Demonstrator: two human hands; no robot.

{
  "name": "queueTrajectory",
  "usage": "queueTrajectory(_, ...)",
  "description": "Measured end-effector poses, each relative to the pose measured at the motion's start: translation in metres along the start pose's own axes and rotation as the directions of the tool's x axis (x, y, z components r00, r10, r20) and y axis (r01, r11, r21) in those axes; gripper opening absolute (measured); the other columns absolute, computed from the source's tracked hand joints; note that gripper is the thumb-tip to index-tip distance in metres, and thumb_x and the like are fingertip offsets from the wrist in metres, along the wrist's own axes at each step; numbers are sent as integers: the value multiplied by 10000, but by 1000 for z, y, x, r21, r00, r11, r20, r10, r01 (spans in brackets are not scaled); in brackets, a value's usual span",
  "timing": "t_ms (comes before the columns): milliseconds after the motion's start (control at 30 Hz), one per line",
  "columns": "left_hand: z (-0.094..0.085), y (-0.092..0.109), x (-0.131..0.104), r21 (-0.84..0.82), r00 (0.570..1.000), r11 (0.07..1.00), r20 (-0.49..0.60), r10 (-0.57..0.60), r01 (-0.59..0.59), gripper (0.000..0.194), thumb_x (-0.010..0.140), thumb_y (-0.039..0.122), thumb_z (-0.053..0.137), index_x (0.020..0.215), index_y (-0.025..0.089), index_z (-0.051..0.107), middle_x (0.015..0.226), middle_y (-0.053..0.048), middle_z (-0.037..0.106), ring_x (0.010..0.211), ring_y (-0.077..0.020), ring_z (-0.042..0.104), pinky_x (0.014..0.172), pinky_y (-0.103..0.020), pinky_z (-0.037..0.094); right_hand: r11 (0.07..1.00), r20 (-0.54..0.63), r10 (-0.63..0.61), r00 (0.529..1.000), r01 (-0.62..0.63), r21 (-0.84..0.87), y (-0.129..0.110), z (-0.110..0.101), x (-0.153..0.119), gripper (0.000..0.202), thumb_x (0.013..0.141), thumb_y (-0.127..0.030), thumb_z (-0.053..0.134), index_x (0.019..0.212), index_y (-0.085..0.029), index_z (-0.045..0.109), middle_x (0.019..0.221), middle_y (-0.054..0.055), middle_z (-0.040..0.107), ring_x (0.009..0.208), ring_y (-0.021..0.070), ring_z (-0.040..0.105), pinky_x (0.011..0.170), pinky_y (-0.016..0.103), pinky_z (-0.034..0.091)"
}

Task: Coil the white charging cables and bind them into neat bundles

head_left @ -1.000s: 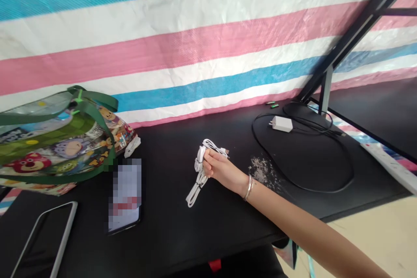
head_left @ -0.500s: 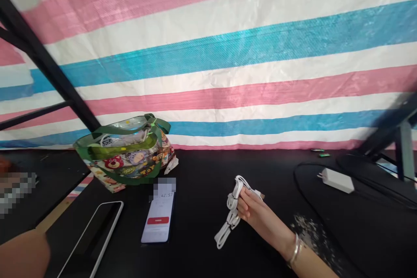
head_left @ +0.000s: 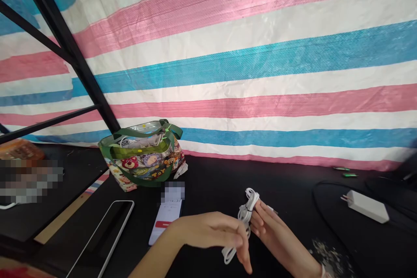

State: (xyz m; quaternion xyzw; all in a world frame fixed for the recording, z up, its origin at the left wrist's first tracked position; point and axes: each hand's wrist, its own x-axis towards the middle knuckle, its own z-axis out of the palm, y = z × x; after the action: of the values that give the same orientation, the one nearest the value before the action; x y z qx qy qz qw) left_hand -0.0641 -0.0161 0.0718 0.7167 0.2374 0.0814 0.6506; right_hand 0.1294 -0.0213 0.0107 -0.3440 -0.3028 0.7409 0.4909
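1. Head view: our right hand (head_left: 273, 230) has its fingers curled around a bundled white cable (head_left: 245, 217), held just over the black table (head_left: 211, 178), right of the phone (head_left: 169, 217).
2. Our left hand (head_left: 215, 230) reaches in, fingers loosely spread, touching the bundle. Looks like mid-coiling; next we'd need a firm two-handed hold on the loose loop.

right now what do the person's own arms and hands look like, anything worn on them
Both forearms are bare, with no sleeves and no gloves in view. The left hand shows no ring or band that can be made out. The right hand has a thin silver-coloured metal bangle at the wrist, only partly visible at the bottom edge of the head view. No markings can be made out.
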Motion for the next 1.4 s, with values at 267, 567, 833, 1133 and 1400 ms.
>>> queueTrajectory(267,-7,-36,40,-298,977,948,-136,-163,116,803,800,790,194,833,132,653,684,-57,654,604,-154,619,828,-387,500,778,121,-333,935,345,-525,-7,6,-11,444,770,-646,565,634,-225,536,543,-23,458,476,118,386,472,253,372)
queueTrajectory(567,-10,-38,54,-224,965,965,-194,-179,134,695,707,808,421,803,143,601,676,-31,646,702,-182,639,804,-365,490,365,369,-363,856,495,-789,2,-12,-8,223,900,-351,501,709,-258,568,640,17,605,557,164,553,547,255,446)
queueTrajectory(833,-6,-40,44,-297,966,955,-248,-74,-3,343,826,475,607,941,152,600,787,0,601,752,-136,598,754,-279,459,424,318,-340,885,446,-788,-2,-9,-8,235,851,-418,555,678,-260,576,635,23,590,551,177,535,525,277,450)
queueTrajectory(1133,5,-34,47,224,772,975,-619,145,-3,131,739,213,717,850,147,698,826,-17,703,777,-147,611,779,-257,478,633,70,-340,938,283,-721,-5,-4,-3,464,766,-670,538,642,-223,526,483,-47,418,428,112,382,424,247,339)
queueTrajectory(1400,8,-50,51,682,655,731,-567,500,32,225,803,214,674,1023,227,720,913,-30,750,846,-169,628,778,-291,531,903,-19,-194,981,171,-394,9,-1,0,433,707,-614,668,754,-199,553,458,-79,422,352,58,279,392,226,208)
